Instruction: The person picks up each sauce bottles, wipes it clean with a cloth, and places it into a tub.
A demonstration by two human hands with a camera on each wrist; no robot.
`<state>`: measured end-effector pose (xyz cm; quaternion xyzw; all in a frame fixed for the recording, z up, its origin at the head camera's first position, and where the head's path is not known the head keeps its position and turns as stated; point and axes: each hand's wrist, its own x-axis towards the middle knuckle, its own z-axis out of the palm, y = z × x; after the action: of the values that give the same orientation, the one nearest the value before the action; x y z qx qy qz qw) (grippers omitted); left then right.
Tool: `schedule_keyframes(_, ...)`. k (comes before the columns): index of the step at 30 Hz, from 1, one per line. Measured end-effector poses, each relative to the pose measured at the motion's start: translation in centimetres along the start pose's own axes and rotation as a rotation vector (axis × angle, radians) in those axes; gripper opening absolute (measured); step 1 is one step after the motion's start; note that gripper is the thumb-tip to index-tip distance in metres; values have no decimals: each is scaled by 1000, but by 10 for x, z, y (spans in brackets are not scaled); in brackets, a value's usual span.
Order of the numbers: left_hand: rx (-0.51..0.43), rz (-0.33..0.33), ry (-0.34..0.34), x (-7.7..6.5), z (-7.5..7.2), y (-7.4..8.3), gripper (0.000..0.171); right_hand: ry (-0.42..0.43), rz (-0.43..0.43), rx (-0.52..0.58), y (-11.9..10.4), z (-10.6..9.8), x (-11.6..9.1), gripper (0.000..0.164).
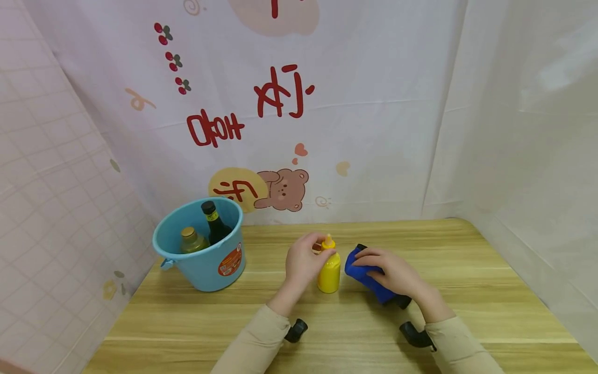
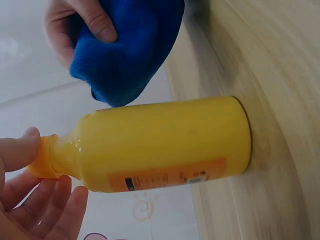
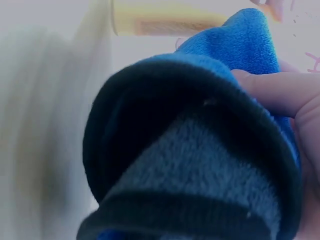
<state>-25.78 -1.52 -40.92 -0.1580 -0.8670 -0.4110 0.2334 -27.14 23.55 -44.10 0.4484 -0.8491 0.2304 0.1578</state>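
Note:
A yellow squeeze bottle (image 1: 329,274) with an orange-yellow nozzle cap stands upright on the wooden table. My left hand (image 1: 304,259) pinches it at the cap (image 2: 42,159), thumb on one side and fingers on the other. To the right of the bottle, my right hand (image 1: 393,271) grips a folded blue cloth (image 1: 369,278) with a dark edge. In the left wrist view the cloth (image 2: 135,50) comes right up to the bottle's side. The right wrist view shows its grey underside (image 3: 195,160), with the right thumb (image 3: 275,90) pressed on the blue face.
A light blue bucket (image 1: 205,270) stands on the left of the table (image 1: 467,291). Inside it are a dark bottle (image 1: 217,226) with a black cap and a bottle with a gold cap (image 1: 191,240). A printed white curtain (image 1: 374,130) hangs behind the table.

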Motion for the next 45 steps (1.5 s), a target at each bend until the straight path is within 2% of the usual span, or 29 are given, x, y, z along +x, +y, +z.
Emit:
schedule_keyframes(5,-25,16,-46,2,-1,-1,24,80,-29,16,-1,-7,4,49)
schedule_keyframes(10,-58,0,-99,5,-3,-2,23,143,-64,30,-5,-13,14,50)
schedule_keyframes(19,-96,-28,-176,10,-5,-7,28,190,-64,22,-16,-19,35,47)
schedule_keyframes(28,-137,-33,-178,11,-4,-9,30,160,-52,46,-21,-11,40,44)
schedule_keyframes(36,-118,-29,-181,10,-6,-10,29,51,-52,-7,-23,-6,36,38)
schedule_keyframes(45,-120,-32,-179,10,-6,-9,30,-1,-47,-19,-24,-4,31,37)
